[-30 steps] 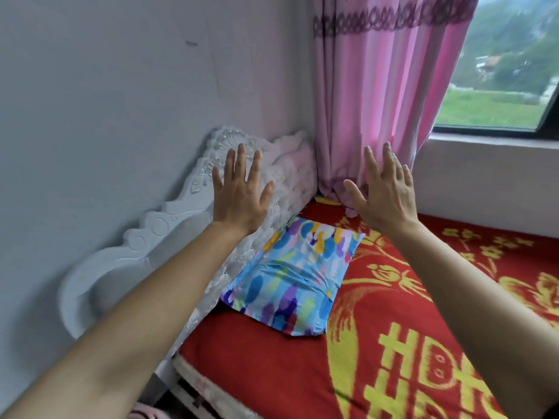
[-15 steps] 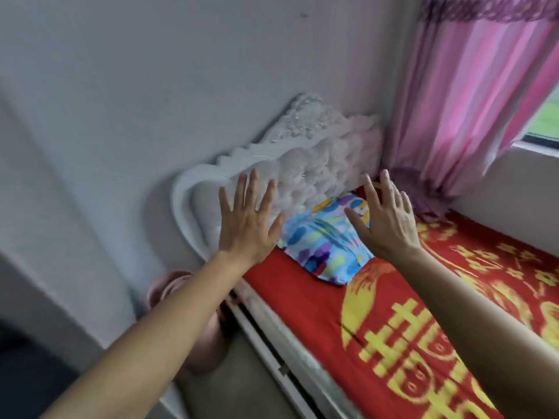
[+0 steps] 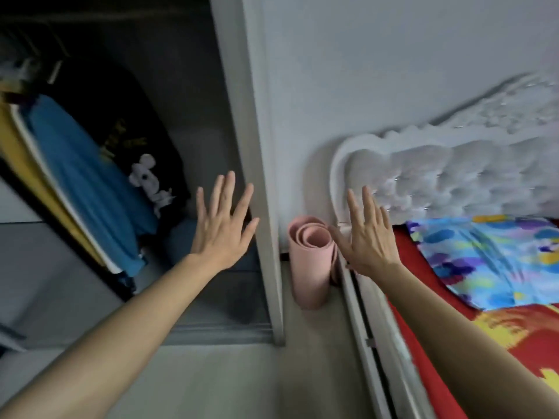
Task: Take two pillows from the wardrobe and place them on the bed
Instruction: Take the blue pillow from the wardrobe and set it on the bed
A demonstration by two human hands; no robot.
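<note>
Grey wall (image 3: 378,71) is flanked by open wardrobe (image 3: 193,122) and bed (image 3: 447,352), where one multicoloured pillow (image 3: 490,261) lies. Left hand (image 3: 222,231) and right hand (image 3: 367,240) are spread, nothing held.

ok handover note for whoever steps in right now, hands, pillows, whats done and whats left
Left hand: open, fingers spread, empty, raised in front of the open wardrobe.
Right hand: open, empty, over the edge of the bed near the white tufted headboard.
One multicoloured patterned pillow lies on the red bedspread by the headboard.
The wardrobe shows hanging clothes; no second pillow is clearly visible inside.
Done: one pillow on the bed.
Left: find the second pillow in the wardrobe and lay it on the bed.
</note>
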